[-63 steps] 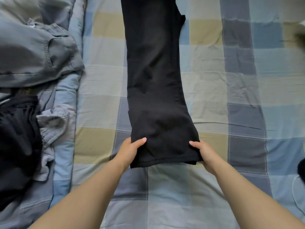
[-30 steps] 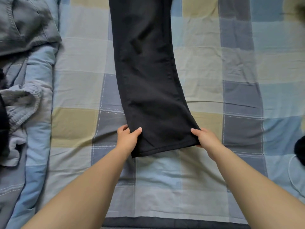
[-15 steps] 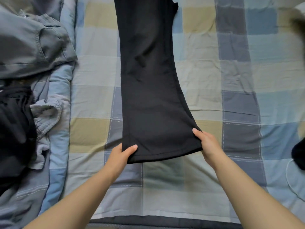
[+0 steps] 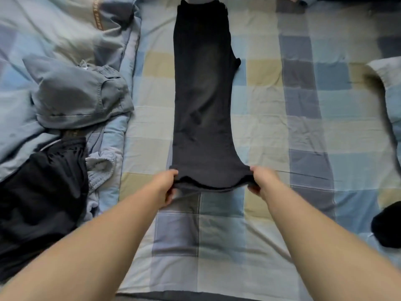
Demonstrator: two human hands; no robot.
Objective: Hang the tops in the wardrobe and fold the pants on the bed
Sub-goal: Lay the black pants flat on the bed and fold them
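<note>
Now that I have curled my fingers around the two corners of the hem, the near end of the black pants [image 4: 204, 101] has come up off the bed [image 4: 271, 131]. A moment ago my hands only rested there, thumbs on top, with the cloth flat against the checked cover. My left hand [image 4: 166, 186] grips the left corner with the fingers tucked underneath, and my right hand [image 4: 261, 181] pinches the right corner the same way. The hem sags a little between them, and a strip of shadow shows under it.

The rest of the pants lies in the middle of the bed, one leg stacked on the other, stretching away from me to the waistband at the far end. That part is flat and fairly smooth.

I judge this as the start of the fold: with the hem raised, the next move is to carry it toward the waistband so the pants halve in length. The two layers need to stay lined up while I do that, since the lower leg edge already peeks out below the upper one.

On my left, over the rumpled duvet [image 4: 65, 29], lie a grey garment [image 4: 80, 98], a black one [image 4: 41, 192] and a pale bit of cloth [image 4: 99, 170] between them, touching each other. They are not yet sorted. A dark object [image 4: 386, 224] sits at the right edge; I cannot tell what it is.
</note>
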